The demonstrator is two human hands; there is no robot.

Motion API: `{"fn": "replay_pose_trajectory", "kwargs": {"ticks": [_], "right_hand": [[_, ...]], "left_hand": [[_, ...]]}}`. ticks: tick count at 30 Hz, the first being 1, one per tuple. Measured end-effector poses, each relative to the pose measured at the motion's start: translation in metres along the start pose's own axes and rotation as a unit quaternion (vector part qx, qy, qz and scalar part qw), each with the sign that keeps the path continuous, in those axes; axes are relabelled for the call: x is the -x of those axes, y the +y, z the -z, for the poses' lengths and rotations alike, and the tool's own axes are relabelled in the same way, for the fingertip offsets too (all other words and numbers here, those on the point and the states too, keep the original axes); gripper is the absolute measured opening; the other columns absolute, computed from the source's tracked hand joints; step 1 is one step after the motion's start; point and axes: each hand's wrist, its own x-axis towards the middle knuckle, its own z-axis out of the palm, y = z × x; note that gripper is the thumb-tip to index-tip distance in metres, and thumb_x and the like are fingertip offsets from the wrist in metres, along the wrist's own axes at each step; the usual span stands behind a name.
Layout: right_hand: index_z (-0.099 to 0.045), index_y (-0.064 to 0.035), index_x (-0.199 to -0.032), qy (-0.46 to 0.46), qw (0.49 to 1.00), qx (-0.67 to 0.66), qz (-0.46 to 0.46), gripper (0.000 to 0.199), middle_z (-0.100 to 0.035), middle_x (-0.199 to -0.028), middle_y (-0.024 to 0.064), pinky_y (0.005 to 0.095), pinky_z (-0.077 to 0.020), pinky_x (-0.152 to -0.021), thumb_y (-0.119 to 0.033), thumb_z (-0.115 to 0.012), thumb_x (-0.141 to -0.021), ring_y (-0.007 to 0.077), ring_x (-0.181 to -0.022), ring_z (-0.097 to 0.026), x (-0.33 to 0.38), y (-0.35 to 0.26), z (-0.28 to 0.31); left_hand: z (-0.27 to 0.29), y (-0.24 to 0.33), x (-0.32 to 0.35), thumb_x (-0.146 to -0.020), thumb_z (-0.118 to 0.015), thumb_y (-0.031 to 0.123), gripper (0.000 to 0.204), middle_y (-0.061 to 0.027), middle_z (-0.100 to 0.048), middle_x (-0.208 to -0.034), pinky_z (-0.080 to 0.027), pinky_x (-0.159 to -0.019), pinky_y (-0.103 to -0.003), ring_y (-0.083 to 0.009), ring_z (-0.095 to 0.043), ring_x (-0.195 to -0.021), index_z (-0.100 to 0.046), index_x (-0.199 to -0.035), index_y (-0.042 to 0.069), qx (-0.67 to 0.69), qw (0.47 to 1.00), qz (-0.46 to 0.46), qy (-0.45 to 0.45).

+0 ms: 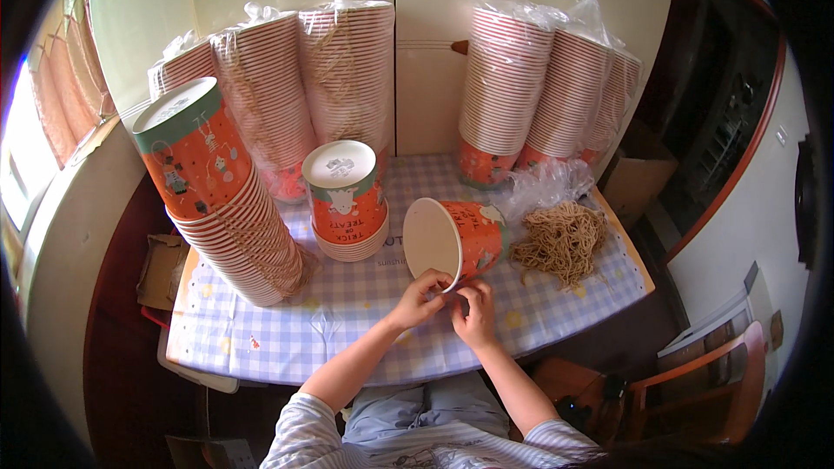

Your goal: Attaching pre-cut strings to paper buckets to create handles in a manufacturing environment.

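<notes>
An orange paper bucket (480, 239) with printed figures lies on its side on the table, its white open mouth facing left. At the lower part of its rim, my left hand (419, 302) pinches the edge with thumb and fingers. My right hand (474, 316) is closed close beside it, fingertips at the outside of the rim; whatever they hold is too small to make out. Just right of the bucket sits a heap of tan twisted cords (563, 246). To the left, a short stack of upside-down buckets (347, 200) stands with its white base up.
A tall leaning stack of upside-down buckets (221, 200), with cords hanging along it, stands at the left. Plastic-wrapped bucket stacks (347, 69) line the back left, and more wrapped stacks (508, 78) the back right. A checked cloth (287, 339) covers the table. A wooden chair (725, 391) is at lower right.
</notes>
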Motion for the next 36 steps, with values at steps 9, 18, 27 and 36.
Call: {"fn": "replay_pose_trajectory", "kwargs": {"ticks": [9, 18, 27, 36], "right_hand": [[-0.046, -0.004, -0.1, 0.055, 0.998, -0.037, -0.024, 0.034, -0.048, -0.098, 0.0163, 0.0391, -0.0401, -0.079, -0.001, -0.058, -0.068, 0.0327, -0.091, -0.048, -0.005, -0.006, 0.003], [-0.057, -0.0042, -0.084, 0.024, 0.987, 0.082, -0.136, 0.01, -0.055, -0.087, 0.0116, 0.0374, -0.0413, -0.071, -0.004, -0.055, -0.074, 0.0298, -0.083, -0.053, -0.013, 0.065, 0.058], [-0.063, -0.0096, -0.086, -0.056, 0.962, 0.251, -0.089, 0.015, -0.055, -0.094, 0.0067, 0.0396, -0.036, -0.079, -0.007, -0.058, -0.072, 0.0254, -0.091, -0.05, -0.036, 0.114, 0.102], [-0.066, -0.0122, -0.086, -0.144, 0.939, 0.312, -0.012, 0.019, -0.055, -0.099, 0.0053, 0.0378, -0.0344, -0.08, -0.005, -0.061, -0.069, 0.023, -0.097, -0.047, -0.05, 0.116, 0.11]], "left_hand": [[0.0, 0.006, 0.0, -0.073, -0.051, -0.001, 0.028, -0.0066, -0.05, -0.094, -0.043, -0.073, -0.025, -0.0141, -0.051, -0.085, -0.052, -0.1, 0.002, -0.055, 0.998, -0.019, 0.022], [0.01, 0.039, -0.01, -0.067, -0.056, -0.004, 0.027, -0.0098, -0.052, -0.086, -0.041, -0.07, -0.033, -0.0269, -0.052, -0.08, -0.057, -0.093, 0.005, -0.258, 0.947, -0.143, 0.128], [0.021, 0.053, -0.013, -0.063, -0.058, -0.004, 0.038, -0.0065, -0.052, -0.081, -0.038, -0.068, -0.035, -0.0241, -0.05, -0.077, -0.06, -0.099, 0.009, -0.366, 0.897, -0.195, 0.154], [0.021, 0.054, -0.013, -0.062, -0.057, -0.006, 0.038, -0.0058, -0.052, -0.079, -0.038, -0.068, -0.034, -0.0233, -0.049, -0.076, -0.061, -0.097, 0.007, -0.367, 0.879, -0.205, 0.225]]}}
